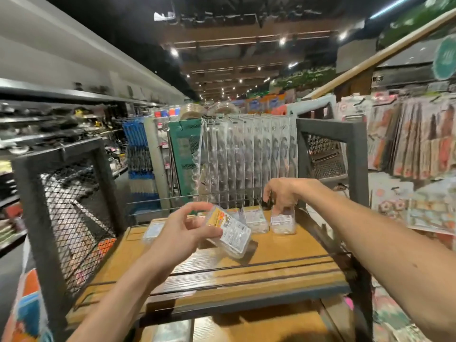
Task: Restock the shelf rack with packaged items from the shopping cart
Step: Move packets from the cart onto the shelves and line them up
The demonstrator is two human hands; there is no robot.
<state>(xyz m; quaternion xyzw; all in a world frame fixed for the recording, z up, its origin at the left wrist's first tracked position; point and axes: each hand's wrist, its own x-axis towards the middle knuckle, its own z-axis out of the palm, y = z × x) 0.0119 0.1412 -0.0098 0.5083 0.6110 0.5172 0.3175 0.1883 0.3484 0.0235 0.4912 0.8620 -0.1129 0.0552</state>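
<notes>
Head view, nearest first: what's your left hand (177, 233) doing?
It pinches a clear labelled package (230, 232), tilted, above the wooden shelf's (271, 262) middle.
And your right?
Your right hand (281, 193) reaches down onto a second package (283, 222) at the shelf's far right corner; blur hides whether you grip it. A third package (256, 218) stands just beside it on the far edge.

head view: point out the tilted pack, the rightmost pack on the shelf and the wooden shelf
tilted pack (233, 234): head view, white label
rightmost pack on the shelf (283, 223): head view, its front face
wooden shelf (276, 257): head view, bare board
</notes>
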